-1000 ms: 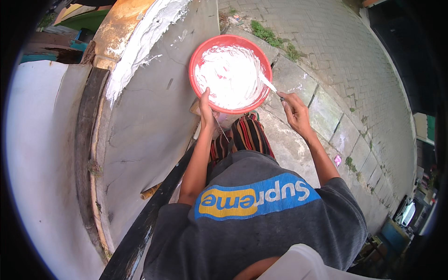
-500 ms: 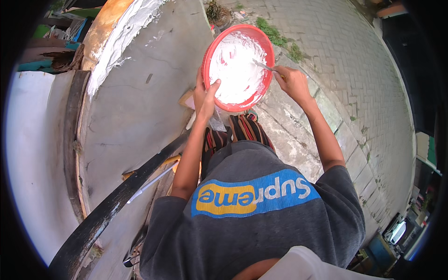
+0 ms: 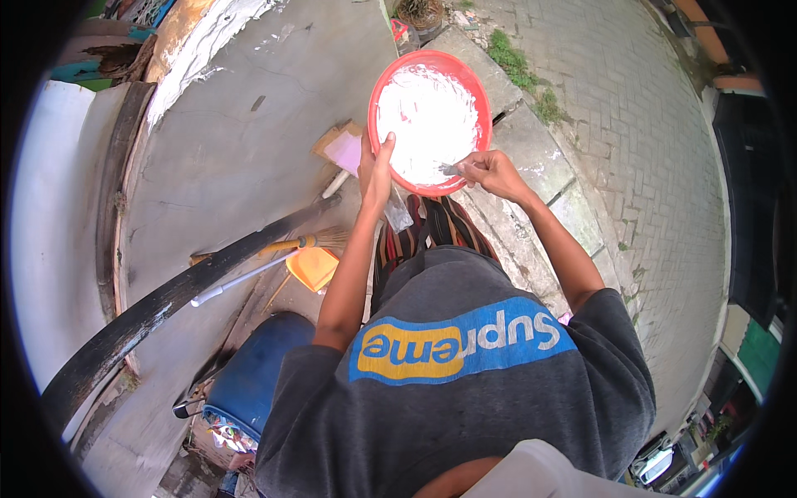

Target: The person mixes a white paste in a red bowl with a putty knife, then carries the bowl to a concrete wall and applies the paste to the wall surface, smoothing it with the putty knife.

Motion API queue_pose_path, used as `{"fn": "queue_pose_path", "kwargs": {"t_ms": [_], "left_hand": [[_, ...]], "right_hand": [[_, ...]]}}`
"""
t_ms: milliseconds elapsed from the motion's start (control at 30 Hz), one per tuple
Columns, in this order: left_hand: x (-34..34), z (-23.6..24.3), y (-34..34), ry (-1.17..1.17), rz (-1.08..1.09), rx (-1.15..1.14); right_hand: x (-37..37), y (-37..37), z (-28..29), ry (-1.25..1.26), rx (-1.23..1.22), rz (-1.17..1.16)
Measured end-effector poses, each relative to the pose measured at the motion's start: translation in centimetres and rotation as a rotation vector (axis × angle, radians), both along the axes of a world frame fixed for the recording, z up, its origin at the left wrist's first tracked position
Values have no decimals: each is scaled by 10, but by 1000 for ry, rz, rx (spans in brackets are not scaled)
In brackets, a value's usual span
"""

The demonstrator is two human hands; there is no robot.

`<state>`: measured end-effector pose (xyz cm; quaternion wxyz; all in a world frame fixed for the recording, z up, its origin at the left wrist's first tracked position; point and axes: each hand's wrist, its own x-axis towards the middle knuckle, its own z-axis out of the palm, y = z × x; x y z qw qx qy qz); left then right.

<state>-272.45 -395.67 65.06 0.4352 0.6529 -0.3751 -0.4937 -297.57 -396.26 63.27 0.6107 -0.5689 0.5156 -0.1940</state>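
Note:
My left hand [image 3: 376,172] grips the near left side of a round red plastic basin [image 3: 486,116], its thumb over the rim. Thick white paste [image 3: 426,120] coats the inside of the basin. In my right hand [image 3: 493,174], closed round its handle, is a small putty knife [image 3: 451,169]. The grey blade lies in the paste at the near right inner side. My fingers hide most of the handle. The basin is held up in front of me, above my striped trousers [image 3: 440,220].
A grey wall [image 3: 241,141] with white paste along its top stands at left. A dark curved beam [image 3: 183,299] crosses it. Below are a broom [image 3: 311,241], an orange dustpan [image 3: 314,267] and a blue barrel [image 3: 266,373]. Paving [image 3: 623,141] lies right; a potted plant [image 3: 419,12] stands far ahead.
The putty knife has moved from the right side of the basin down to its near edge, along with my right hand. The view has shifted, bringing the dustpan and barrel into sight.

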Motion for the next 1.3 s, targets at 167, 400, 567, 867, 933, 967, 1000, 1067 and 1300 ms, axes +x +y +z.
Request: {"fn": "queue_pose_path", "kwargs": {"t_ms": [167,400,567,867,933,967,1000,1067,1300], "left_hand": [[11,-35,18,158,33,85],[43,-156,54,-46,-96,508],[41,-314,107,-67,-78,749],[61,-550,134,-19,-28,800],[69,-598,131,32,-51,758],[65,-608,122,40,-75,777],[60,-618,116,47,-95,794],[67,-655,116,33,-87,729],[62,-706,118,61,155,1021]], "right_hand": [[-4,11,-14,-362,512,-121],[-18,53,-71,-744,661,-300],[-18,89,-146,-886,684,-510],[-9,108,-316,-1003,762,-743],[-13,104,-352,-923,796,-791],[-20,107,-365,-884,812,-833],[-29,107,-376,-890,792,-776],[-31,112,-396,-839,803,-805],[-45,114,-430,-791,821,-774]]}}
